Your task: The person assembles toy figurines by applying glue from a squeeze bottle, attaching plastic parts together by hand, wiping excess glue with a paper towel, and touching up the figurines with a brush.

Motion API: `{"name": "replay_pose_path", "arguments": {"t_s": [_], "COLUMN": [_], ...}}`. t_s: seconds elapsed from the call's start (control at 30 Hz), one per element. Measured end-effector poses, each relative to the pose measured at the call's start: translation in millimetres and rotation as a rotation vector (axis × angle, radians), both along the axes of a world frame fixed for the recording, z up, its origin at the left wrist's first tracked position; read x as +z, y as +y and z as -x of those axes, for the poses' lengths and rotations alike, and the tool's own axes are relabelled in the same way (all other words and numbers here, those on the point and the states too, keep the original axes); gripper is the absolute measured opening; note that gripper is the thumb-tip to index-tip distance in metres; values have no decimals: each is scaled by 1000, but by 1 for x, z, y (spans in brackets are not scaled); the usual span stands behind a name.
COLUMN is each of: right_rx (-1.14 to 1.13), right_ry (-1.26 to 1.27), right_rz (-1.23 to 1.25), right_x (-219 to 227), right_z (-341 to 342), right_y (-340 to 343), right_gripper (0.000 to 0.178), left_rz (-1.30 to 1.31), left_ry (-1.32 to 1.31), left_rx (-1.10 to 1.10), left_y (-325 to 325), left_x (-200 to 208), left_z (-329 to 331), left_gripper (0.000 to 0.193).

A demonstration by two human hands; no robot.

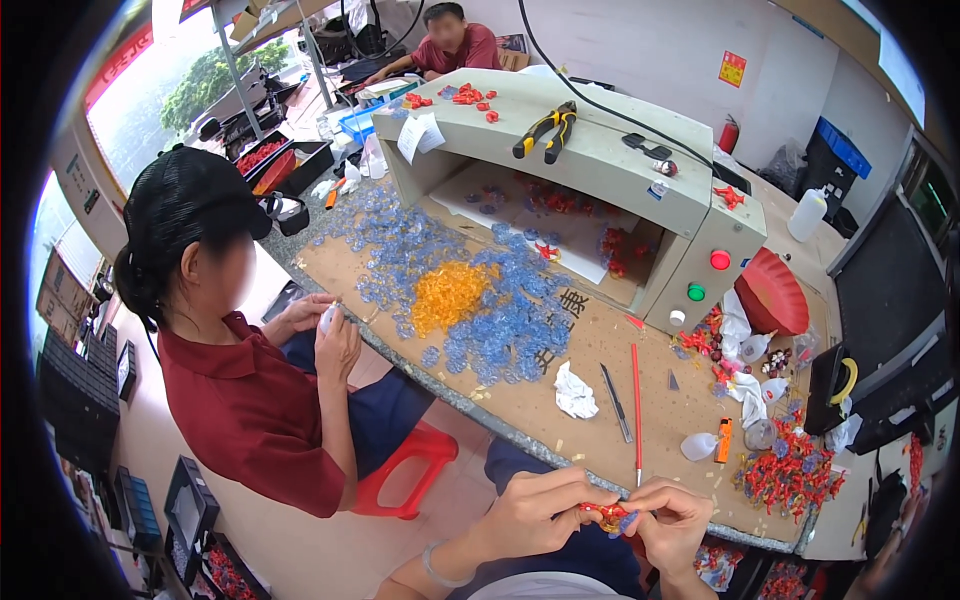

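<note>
My left hand [538,508] and my right hand [674,522] meet over my lap at the table's near edge. Pinched between their fingertips is a small red plastic figure [608,514] with a blue and a yellowish part; the fingers hide some of it. A thin red stick [637,410] lies on the table just beyond my hands. Beside it are a slim dark knife-like tool [615,400] and a crumpled white tissue [575,390]. To the right, a heap of red figures with blue parts [792,468] sits near the table edge.
Piles of clear blue pieces [510,345] and orange pieces [450,298] cover the table's middle. A beige machine [560,130] with pliers [546,132] on top stands behind. One co-worker [245,400] sits at left, another [455,45] at the back. An orange lighter [723,440] lies at right.
</note>
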State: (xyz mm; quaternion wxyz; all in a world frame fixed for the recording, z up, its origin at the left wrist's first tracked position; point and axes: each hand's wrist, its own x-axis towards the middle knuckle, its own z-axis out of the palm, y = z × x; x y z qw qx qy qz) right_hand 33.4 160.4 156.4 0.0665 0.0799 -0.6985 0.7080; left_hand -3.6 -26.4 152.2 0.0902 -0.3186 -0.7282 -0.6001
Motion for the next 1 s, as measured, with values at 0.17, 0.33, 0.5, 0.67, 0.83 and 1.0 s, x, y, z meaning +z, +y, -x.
{"name": "replay_pose_path", "arguments": {"t_s": [0.17,0.33,0.5,0.67,0.83,1.0], "right_rx": [-3,26,7,15,0,-5], "right_ry": [14,21,20,22,12,-4], "right_rz": [19,0,-9,3,12,30], "right_x": [0,1,1,1,-1,1], "right_z": [-1,-1,0,0,0,-1], "right_y": [-2,-4,-4,-5,-4,-6], "right_gripper": [14,14,14,12,9,8], "left_rz": [-22,-23,-28,-13,24,18], "left_ry": [-3,-9,13,19,-14,-16], "left_rx": [0,2,0,2,24,34], "left_y": [-1,-4,-3,-5,-5,-5], "left_x": [3,3,1,2,3,2], "left_z": [-1,-2,1,0,0,-1], "left_gripper": [27,28,27,26,31,32]}}
